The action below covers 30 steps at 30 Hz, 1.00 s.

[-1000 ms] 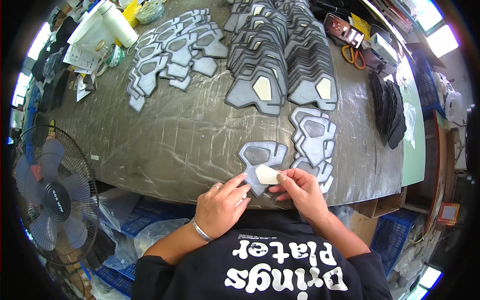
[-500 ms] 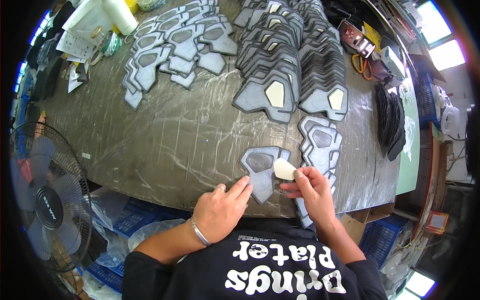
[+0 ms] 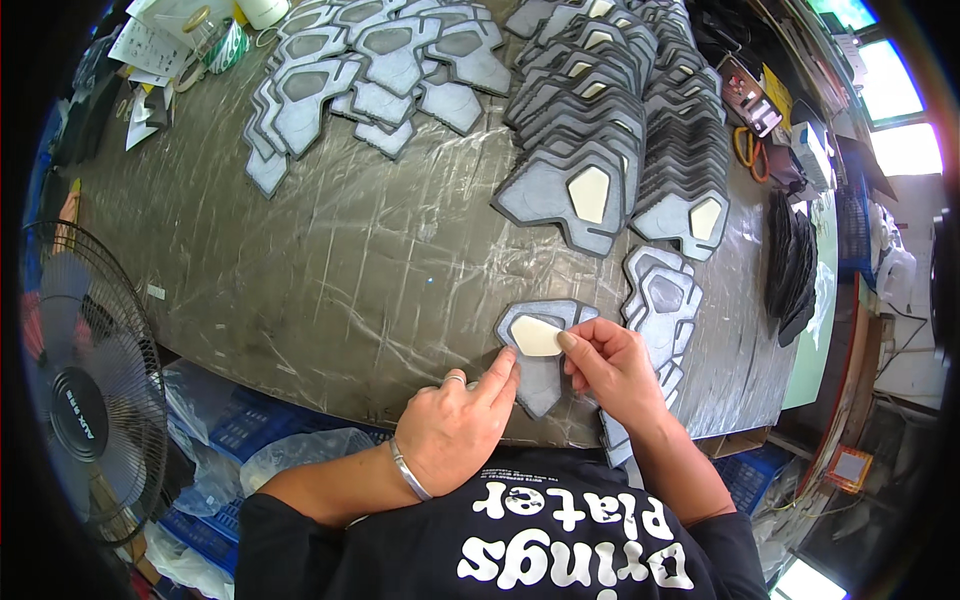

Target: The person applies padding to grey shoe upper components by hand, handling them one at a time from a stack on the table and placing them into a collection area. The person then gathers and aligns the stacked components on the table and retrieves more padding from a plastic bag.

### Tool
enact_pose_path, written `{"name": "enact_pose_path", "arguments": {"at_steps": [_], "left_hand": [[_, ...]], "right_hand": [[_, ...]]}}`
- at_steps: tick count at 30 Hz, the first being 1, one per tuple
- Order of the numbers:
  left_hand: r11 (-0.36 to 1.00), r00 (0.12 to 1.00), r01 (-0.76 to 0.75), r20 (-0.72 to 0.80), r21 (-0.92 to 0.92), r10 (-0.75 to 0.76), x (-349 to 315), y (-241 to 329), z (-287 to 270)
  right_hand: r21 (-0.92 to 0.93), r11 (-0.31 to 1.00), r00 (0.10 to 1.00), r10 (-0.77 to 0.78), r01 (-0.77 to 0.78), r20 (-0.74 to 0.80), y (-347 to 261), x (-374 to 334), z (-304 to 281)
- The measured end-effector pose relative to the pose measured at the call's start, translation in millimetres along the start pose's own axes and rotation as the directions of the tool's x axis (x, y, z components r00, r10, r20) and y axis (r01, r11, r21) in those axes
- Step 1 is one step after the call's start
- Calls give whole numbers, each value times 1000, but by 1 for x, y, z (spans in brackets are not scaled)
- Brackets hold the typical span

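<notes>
A grey, angular flat piece with a dark border [image 3: 543, 385] lies on the table near its front edge, just ahead of me. Between thumb and fingers of my right hand [image 3: 618, 372] is the right end of a cream five-sided patch [image 3: 535, 337]. The patch is over the outlined recess in the grey piece's upper part; whether it lies fully flat I cannot tell. My left hand [image 3: 455, 425] rests at the piece's left side, fingers stretched out. Its index fingertip touches the piece close to the patch's lower left corner.
Overlapping rows of grey pieces with cream patches [image 3: 590, 195] stand at the back right. More grey pieces without patches lie at the back left [image 3: 300, 125] and by my right hand [image 3: 665, 295]. Orange-handled scissors [image 3: 750, 155], black pieces [image 3: 790, 270] and a fan [image 3: 85, 410] flank the table.
My right hand has moved the cream patch left, from beside the grey piece to over its recess. My left index fingertip has come further onto the piece. The head view has shifted slightly.
</notes>
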<state>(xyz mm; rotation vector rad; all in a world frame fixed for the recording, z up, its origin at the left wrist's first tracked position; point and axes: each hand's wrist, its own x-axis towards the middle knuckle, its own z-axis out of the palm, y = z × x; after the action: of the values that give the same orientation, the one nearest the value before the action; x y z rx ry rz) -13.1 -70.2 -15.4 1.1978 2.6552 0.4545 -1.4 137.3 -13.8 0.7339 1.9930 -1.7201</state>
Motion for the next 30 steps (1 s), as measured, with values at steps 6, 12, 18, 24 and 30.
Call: {"name": "enact_pose_path", "arguments": {"at_steps": [6, 12, 18, 24, 30], "left_hand": [[1000, 998, -29, -57, -2, 28, 0, -4, 2], [999, 998, -44, -56, -29, 42, 2, -6, 1], [998, 999, -31, -45, -58, 29, 2, -6, 1], [997, 997, -69, -19, -17, 69, 4, -7, -1], [998, 999, -53, 3, -23, 53, 7, -7, -2]], "right_hand": [[-128, 992, 999, 21, -15, 49, -1, 9, -3], [-196, 979, 998, 60, -59, 0, -7, 13, -4], [-220, 974, 999, 53, -54, -12, -6, 16, -5], [-246, 969, 1000, 30, -30, -7, -3, 19, -7], [-262, 964, 999, 50, -52, -15, -5, 18, -6]]}}
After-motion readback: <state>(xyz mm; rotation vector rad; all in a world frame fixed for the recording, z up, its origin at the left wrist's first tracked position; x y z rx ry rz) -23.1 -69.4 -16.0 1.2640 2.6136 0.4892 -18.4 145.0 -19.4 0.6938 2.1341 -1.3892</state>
